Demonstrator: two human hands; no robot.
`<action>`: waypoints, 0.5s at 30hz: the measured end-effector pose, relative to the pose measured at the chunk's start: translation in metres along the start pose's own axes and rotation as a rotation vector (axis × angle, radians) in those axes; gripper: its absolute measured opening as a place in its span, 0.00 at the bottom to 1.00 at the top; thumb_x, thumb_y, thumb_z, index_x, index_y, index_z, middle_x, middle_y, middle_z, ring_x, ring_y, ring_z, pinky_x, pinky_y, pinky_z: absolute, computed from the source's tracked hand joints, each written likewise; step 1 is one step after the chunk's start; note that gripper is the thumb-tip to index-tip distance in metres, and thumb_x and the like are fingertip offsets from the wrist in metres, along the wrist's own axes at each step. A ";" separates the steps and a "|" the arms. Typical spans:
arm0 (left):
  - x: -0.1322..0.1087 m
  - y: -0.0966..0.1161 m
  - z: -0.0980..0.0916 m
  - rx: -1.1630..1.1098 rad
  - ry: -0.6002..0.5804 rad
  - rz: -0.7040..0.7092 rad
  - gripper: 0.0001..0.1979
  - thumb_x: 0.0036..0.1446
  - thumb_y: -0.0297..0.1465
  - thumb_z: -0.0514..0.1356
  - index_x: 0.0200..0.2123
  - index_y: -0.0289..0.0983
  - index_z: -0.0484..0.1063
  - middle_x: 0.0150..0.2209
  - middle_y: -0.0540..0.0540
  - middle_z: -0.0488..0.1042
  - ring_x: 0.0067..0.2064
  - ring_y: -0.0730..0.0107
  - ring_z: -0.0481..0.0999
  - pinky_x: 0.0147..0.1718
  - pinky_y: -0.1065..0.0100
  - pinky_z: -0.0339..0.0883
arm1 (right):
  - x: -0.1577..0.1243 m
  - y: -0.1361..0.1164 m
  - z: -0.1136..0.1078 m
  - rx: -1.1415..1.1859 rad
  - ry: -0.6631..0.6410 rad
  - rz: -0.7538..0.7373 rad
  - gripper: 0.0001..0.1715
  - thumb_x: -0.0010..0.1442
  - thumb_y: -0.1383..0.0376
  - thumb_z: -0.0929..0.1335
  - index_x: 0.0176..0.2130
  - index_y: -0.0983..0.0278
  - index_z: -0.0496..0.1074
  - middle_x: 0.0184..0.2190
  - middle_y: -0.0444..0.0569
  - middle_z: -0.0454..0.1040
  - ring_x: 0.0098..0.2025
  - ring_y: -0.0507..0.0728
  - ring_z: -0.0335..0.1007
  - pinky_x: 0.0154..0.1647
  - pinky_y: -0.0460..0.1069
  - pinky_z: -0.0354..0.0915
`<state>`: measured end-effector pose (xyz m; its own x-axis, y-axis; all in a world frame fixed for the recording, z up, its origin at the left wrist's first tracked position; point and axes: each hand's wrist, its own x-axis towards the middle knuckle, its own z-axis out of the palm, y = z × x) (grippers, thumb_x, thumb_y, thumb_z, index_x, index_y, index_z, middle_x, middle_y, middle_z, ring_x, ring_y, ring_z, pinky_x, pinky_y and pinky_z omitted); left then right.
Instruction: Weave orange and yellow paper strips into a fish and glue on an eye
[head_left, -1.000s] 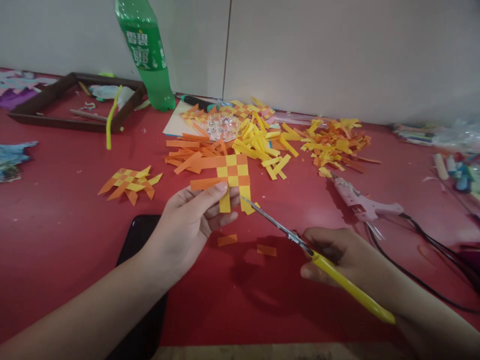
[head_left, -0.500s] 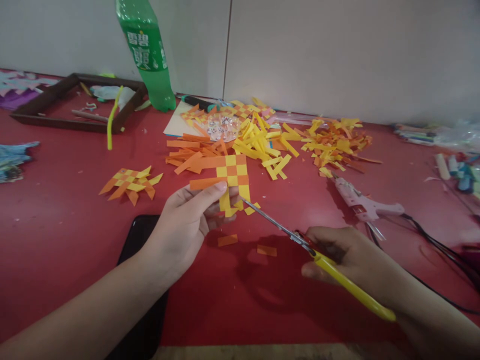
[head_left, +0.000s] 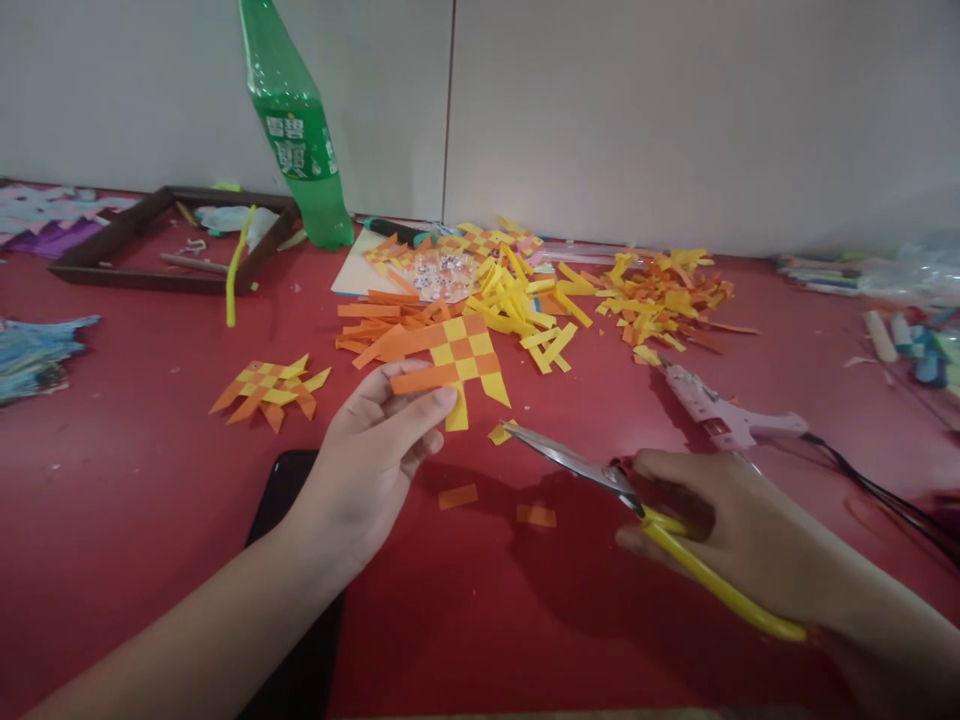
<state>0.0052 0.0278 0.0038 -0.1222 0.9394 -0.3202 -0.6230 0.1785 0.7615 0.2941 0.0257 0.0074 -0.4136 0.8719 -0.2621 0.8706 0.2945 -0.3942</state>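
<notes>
Between the thumb and fingers of my left hand (head_left: pixel 394 440) is a woven paper piece (head_left: pixel 465 350), a yellow and orange checkerboard with loose strips sticking out to the left and downward. One lower yellow strip ends in a slanted cut. My right hand (head_left: pixel 720 520) is closed round the yellow-handled scissors (head_left: pixel 577 460), whose blades point left, apart from the woven piece. Near the scissor tips lies a yellow paper scrap (head_left: pixel 501 432). Two orange scraps (head_left: pixel 458 496) rest on the red table below. A finished-looking woven paper fish (head_left: pixel 271 388) lies to the left.
A pink glue gun (head_left: pixel 724 405) with a black cord lies at right. Behind are yellow paper strips (head_left: pixel 502 300) and a mixed strip pile (head_left: pixel 667 295). A green bottle (head_left: pixel 304 150) stands beside a dark frame (head_left: pixel 135 275). A black phone (head_left: pixel 289 480) sits under my left forearm.
The scissors have drawn away from the woven piece, down and to the right. A lower yellow strip now shows a slanted end. The whole view has shifted slightly.
</notes>
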 end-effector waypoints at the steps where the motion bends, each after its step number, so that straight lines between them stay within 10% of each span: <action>1: -0.001 0.000 0.000 0.015 -0.003 0.003 0.16 0.43 0.24 0.74 0.34 0.39 0.74 0.25 0.57 0.72 0.23 0.83 0.70 0.21 0.82 0.68 | 0.000 0.001 0.001 -0.033 0.009 0.011 0.24 0.56 0.47 0.69 0.25 0.61 0.61 0.20 0.41 0.62 0.22 0.51 0.54 0.22 0.47 0.51; 7: -0.006 0.001 0.002 0.085 -0.033 -0.059 0.24 0.41 0.26 0.76 0.41 0.41 0.72 0.29 0.55 0.76 0.29 0.74 0.80 0.26 0.78 0.76 | 0.005 0.000 0.001 -0.211 0.007 0.059 0.26 0.56 0.45 0.69 0.25 0.61 0.59 0.20 0.42 0.65 0.22 0.51 0.58 0.23 0.47 0.51; 15: -0.004 0.003 0.002 0.004 -0.014 -0.112 0.09 0.52 0.28 0.69 0.36 0.40 0.73 0.27 0.55 0.78 0.28 0.69 0.82 0.21 0.72 0.78 | 0.007 -0.002 0.001 -0.281 0.036 0.109 0.18 0.58 0.48 0.66 0.31 0.59 0.69 0.29 0.48 0.77 0.29 0.58 0.71 0.27 0.49 0.55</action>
<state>0.0055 0.0255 0.0088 -0.0412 0.9178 -0.3950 -0.6294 0.2832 0.7237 0.2893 0.0305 0.0059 -0.3084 0.9161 -0.2565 0.9510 0.2907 -0.1049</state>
